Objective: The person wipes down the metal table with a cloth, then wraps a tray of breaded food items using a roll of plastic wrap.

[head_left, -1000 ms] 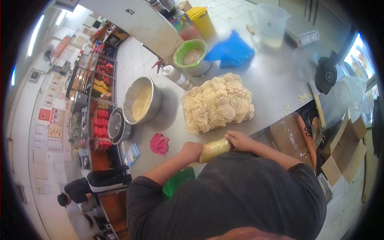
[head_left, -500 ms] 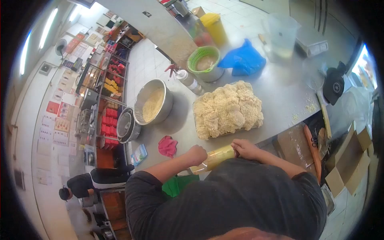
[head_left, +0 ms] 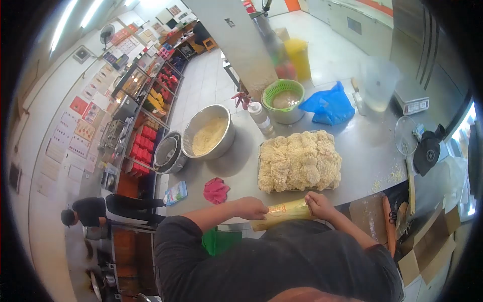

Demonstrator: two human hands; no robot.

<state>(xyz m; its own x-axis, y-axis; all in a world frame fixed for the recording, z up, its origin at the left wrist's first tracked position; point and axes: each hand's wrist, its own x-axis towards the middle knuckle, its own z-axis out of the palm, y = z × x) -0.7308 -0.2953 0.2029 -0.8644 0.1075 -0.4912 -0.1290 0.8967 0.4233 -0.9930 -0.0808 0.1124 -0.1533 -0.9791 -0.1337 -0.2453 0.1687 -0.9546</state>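
Head view: yellow roll [head_left: 285, 213] between left fingers [head_left: 261, 211] and right fingers [head_left: 310, 200].

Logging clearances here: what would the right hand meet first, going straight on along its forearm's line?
Probably the near side of the heap of breaded pieces, just past the right hand, though the hand's height relative to it is unclear.

The yellow roll [head_left: 284, 214] looks like smooth, glossy plastic, the worktable [head_left: 246, 173] like metal with a satin sheen, the deep bowl [head_left: 225, 145] like smooth metal, the breaded pieces [head_left: 299, 160] rough and matt, the blue bag [head_left: 329, 104] thin, crinkled plastic, and the pink rag [head_left: 216, 191] (creased all over) matt cloth.
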